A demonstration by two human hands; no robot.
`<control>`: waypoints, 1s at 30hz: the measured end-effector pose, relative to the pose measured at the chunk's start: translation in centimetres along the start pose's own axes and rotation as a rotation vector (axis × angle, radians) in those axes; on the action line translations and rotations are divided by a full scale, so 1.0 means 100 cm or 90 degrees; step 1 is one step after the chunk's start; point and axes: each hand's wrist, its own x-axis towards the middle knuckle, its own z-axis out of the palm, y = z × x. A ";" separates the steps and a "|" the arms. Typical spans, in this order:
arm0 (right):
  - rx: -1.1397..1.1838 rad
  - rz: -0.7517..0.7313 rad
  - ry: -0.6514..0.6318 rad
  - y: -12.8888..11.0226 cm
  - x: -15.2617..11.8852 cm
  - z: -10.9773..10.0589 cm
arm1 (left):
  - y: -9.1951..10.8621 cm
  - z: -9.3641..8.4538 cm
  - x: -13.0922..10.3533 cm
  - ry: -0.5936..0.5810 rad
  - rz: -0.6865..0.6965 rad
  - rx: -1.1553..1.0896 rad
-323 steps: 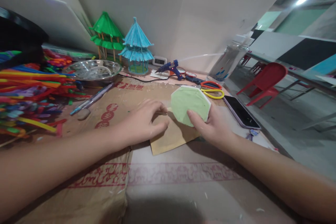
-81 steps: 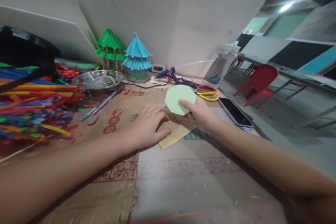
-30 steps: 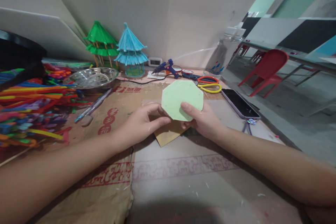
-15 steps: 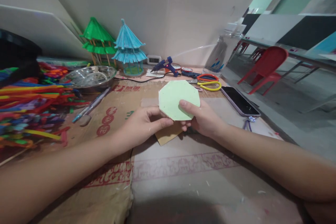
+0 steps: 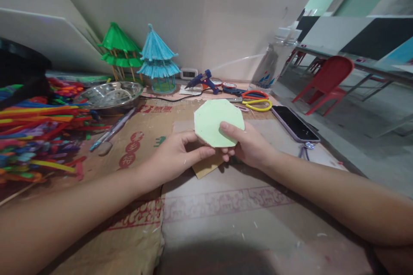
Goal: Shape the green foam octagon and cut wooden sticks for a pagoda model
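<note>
A pale green octagonal card [image 5: 213, 116] is held up above the worktop, its flat face toward me. My right hand [image 5: 247, 142] grips its right side, thumb laid on the face and fingers behind. At the lower left edge, my left hand [image 5: 180, 152] is closed on the card too, with the fingers partly hidden behind it. Beneath the hands lies a tan piece of cardboard [image 5: 206, 169], partly covered from view.
Left are many coloured pipe cleaners [image 5: 41, 137] and a metal bowl [image 5: 111, 96]. Behind stand a green pavilion model [image 5: 119, 38], a blue one [image 5: 158, 51] and a glue gun [image 5: 201, 79]. Scissors [image 5: 258, 104], a phone [image 5: 295, 124] and a plastic bottle [image 5: 267, 66] are right.
The card has shifted very slightly to the left in the picture. Both hands keep nearly the same hold on it.
</note>
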 end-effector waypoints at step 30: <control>0.031 0.033 -0.029 0.002 0.000 -0.002 | 0.003 -0.002 0.000 0.045 -0.058 -0.030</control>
